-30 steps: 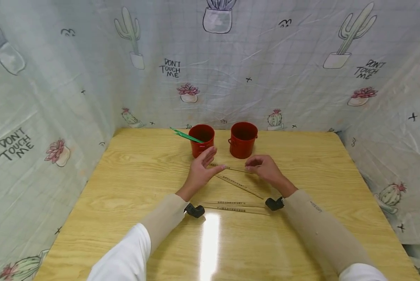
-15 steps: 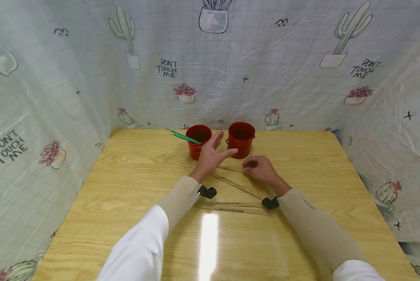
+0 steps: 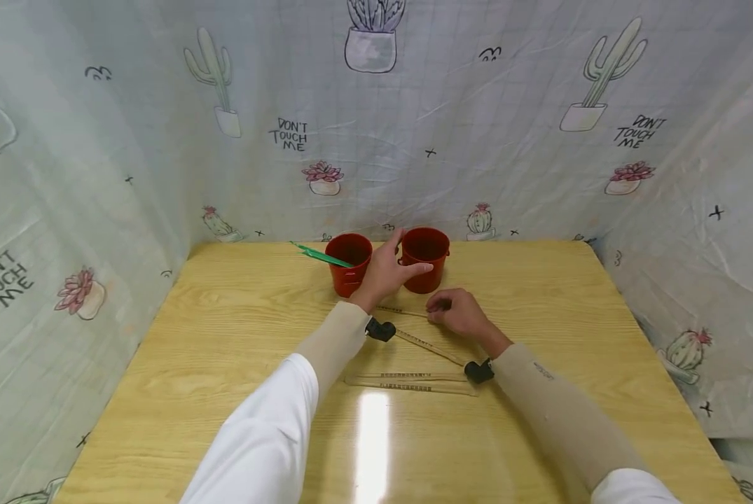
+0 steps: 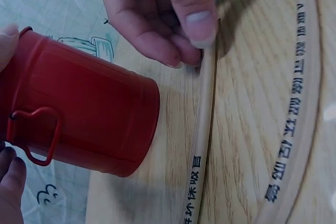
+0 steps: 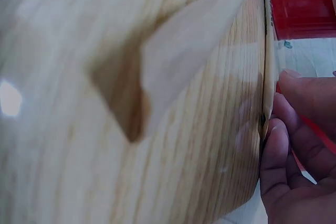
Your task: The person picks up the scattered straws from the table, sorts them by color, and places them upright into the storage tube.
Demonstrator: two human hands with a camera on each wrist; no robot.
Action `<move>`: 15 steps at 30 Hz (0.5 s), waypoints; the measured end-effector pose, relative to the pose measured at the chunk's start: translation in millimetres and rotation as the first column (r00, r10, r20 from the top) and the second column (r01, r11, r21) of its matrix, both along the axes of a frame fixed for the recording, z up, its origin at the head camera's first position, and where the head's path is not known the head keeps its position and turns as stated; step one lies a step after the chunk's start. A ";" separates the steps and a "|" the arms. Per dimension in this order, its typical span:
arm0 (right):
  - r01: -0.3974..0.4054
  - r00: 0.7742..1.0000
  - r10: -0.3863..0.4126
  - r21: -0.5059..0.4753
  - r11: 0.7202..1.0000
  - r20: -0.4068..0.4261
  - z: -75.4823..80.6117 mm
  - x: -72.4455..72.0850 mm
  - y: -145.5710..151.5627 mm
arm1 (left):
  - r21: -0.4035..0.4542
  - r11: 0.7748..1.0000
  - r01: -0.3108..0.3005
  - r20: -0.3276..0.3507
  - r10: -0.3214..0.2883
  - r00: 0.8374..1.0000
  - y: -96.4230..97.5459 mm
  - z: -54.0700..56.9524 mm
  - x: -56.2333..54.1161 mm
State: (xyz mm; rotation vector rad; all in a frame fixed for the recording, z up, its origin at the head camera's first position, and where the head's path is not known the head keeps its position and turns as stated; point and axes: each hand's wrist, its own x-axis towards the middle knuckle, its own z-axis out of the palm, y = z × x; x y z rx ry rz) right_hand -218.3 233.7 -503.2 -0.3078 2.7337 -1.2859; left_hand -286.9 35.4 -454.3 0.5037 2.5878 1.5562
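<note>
Table (image 3: 225,392) | 2 buckets (image 3: 347,281) | 4 wrapped straws (image 3: 408,386) | left fingers (image 3: 419,268) apart | right fingers (image 5: 275,142) pinch 1 straw

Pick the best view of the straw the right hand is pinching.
Left wrist. The straw is large there, with clear print, and the right hand pinches its end, though the frame crops its other end. Head shows it small, apparently partly behind the left hand. Right wrist shows it nearly edge-on, its print hard to read.
</note>
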 end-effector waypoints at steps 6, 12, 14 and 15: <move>-0.027 0.999 0.027 0.021 0.999 -0.017 -1.3 1.3 0.9 | -0.077 0.997 -0.014 -0.038 0.011 0.999 4.4 -6.0 -4.6; -0.051 0.998 0.054 0.091 0.995 -0.027 -1.8 -1.1 -0.7 | -0.127 0.992 -0.003 -0.045 -0.002 0.999 4.4 -4.5 -9.0; -0.071 0.997 0.076 0.120 0.990 -0.033 -0.5 -2.0 -1.1 | -0.147 0.989 -0.001 -0.051 -0.006 0.999 4.5 -3.5 -10.8; -0.082 0.996 0.087 0.135 0.987 -0.034 0.7 -2.5 -1.5 | -0.154 0.988 -0.002 -0.056 -0.007 0.998 4.5 -3.1 -11.7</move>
